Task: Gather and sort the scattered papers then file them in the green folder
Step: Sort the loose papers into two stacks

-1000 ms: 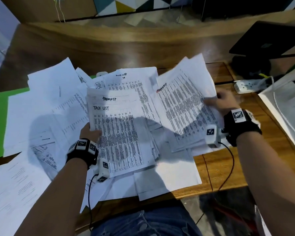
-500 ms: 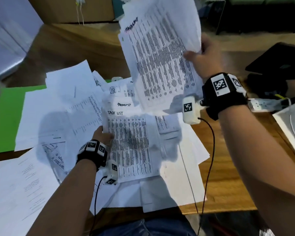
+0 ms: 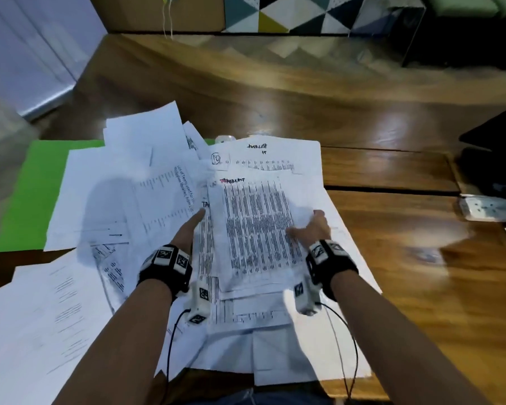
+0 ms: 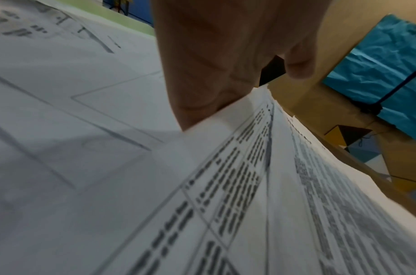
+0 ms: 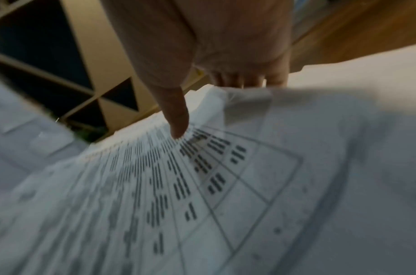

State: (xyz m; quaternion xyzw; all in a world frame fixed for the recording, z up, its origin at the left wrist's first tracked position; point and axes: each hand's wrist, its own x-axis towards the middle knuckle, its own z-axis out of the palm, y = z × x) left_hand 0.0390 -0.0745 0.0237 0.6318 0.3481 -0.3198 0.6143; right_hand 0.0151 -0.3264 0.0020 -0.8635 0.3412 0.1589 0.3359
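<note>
Loose white papers [image 3: 105,206] lie scattered over the wooden table [image 3: 415,258], partly covering the green folder [image 3: 27,194] at the left. In the middle, a stack of printed table sheets [image 3: 254,229] rests on the pile. My left hand [image 3: 187,229] grips its left edge; in the left wrist view the fingers [image 4: 202,89] slip under the sheets [image 4: 261,186]. My right hand [image 3: 313,226] pinches the right edge. Its thumb [image 5: 176,119] presses on top of the printed sheet [image 5: 155,186], with the other fingers hidden beneath.
A white power strip [image 3: 488,209] and a black laptop [image 3: 497,133] sit at the right. More papers [image 3: 41,317] overhang the near left edge. Bare wood shows behind and to the right of the pile.
My right hand lifted its sheets high from the right, then brought them down onto the stack held by my left hand. The left hand stayed at the stack's left edge.
</note>
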